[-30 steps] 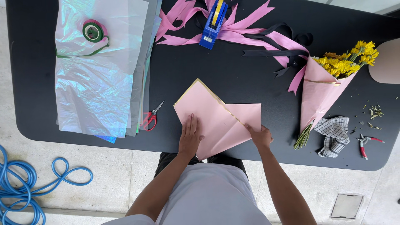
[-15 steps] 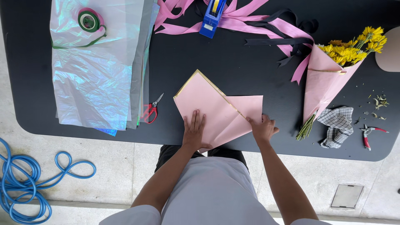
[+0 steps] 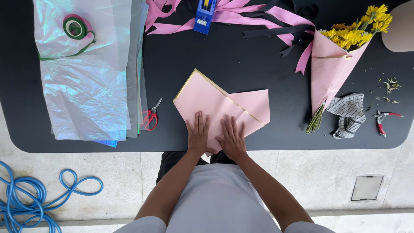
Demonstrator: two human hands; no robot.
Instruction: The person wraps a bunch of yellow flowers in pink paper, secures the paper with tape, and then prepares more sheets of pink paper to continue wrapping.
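Note:
A folded sheet of pink wrapping paper (image 3: 215,101) with a gold edge lies on the black table (image 3: 241,56), near its front edge. My left hand (image 3: 197,133) lies flat on the paper's lower part, fingers spread. My right hand (image 3: 231,137) lies flat beside it, also pressing on the paper. Neither hand grips anything. To the right lies a bouquet of yellow flowers (image 3: 336,60) wrapped in pink paper, stems pointing toward me.
Iridescent film sheets (image 3: 86,82) with a roll of green tape (image 3: 76,26) cover the table's left. Red scissors (image 3: 151,115) lie left of the paper. A blue tape dispenser (image 3: 203,16) and pink ribbons (image 3: 258,19) sit at the back. Checked cloth (image 3: 348,114) and red pliers (image 3: 385,118) lie right. Blue hose (image 3: 39,194) on the floor.
My right hand has slid left from the paper's right corner to lie beside my left hand. The left hand has stayed on the paper's lower part.

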